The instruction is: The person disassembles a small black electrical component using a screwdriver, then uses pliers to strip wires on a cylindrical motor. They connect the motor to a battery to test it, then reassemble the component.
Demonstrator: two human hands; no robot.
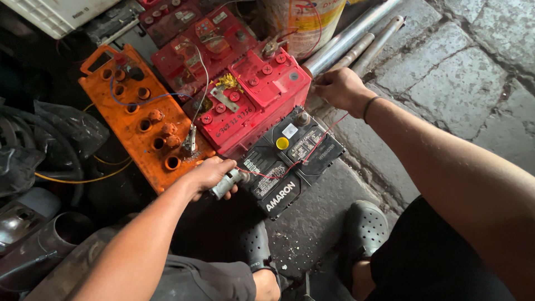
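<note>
A person squats on a stone floor among car batteries, the left hand closed round a small grey motor held just beside the near corner of a black battery. A thin red wire runs from the motor across the black battery's top up to the right hand, whose fingers are pinched shut on the wire's far end at the edge of a red battery.

The likely hazard is a short: bare wire sliding across a terminal, or bridging two posts, could spark or heat the thin lead. A live motor might also twist in the grip, and the taut wire could pull free of the pinched fingers. Whether the wire end is bare cannot be told.

Room is tight. An orange battery with open cell holes sits just left of the red one, strung with a blue wire and a clip. More red batteries crowd behind, and metal pipes lie just beyond the right hand. The person's dark clogs stand close to the black battery's near edge. Open floor lies only to the right, on the paving.
</note>
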